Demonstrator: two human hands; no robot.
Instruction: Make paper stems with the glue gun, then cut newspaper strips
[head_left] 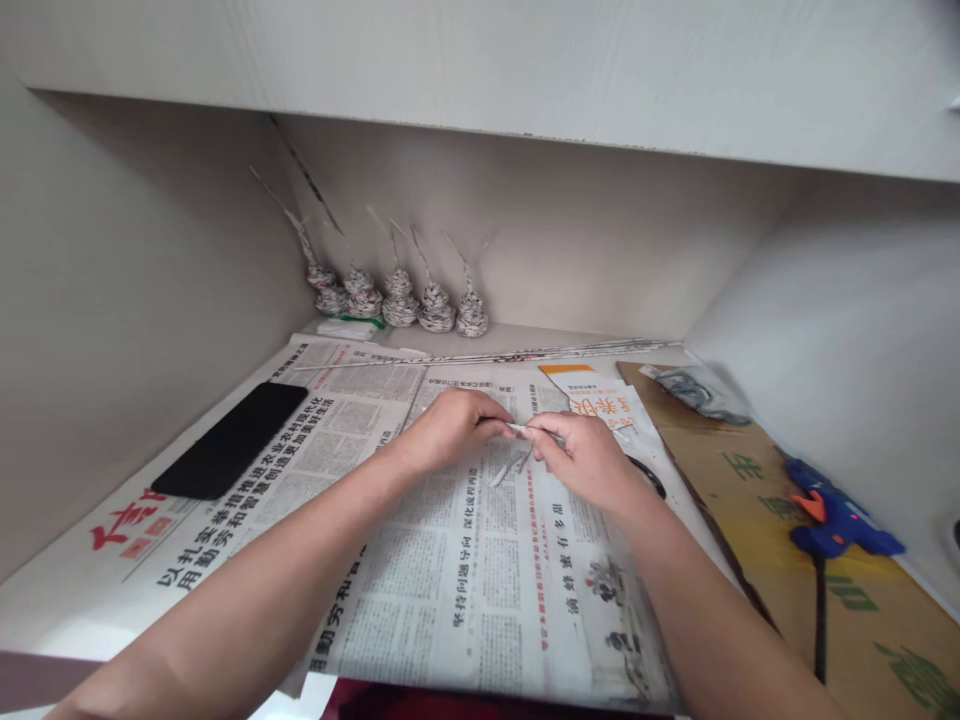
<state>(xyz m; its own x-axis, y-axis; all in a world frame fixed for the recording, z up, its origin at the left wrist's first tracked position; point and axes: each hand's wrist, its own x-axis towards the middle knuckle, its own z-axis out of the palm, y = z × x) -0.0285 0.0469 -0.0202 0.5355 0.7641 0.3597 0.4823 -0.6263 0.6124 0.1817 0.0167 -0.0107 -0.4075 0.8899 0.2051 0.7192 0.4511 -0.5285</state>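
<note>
My left hand (461, 425) and my right hand (574, 447) meet above the middle of the newspaper (420, 600). Between them they pinch a thin rolled paper strip (517, 428), pale with grey print. The fingers of both hands are closed on it, thumb against forefinger. Just below the fingertips lies a short piece of pale paper (510, 468); whether it joins the held strip I cannot tell. Partly hidden behind my right wrist, a black curved handle (649, 477) shows.
Several gourd-shaped woven paper pieces (435, 308) stand along the back wall. Long paper sticks (495, 355) lie in front of them. A black phone-like slab (231, 440) lies left. On cardboard (720, 470) at right rest a blue glue gun (840, 510) and a plastic bag (697, 393). A shelf (480, 70) overhangs.
</note>
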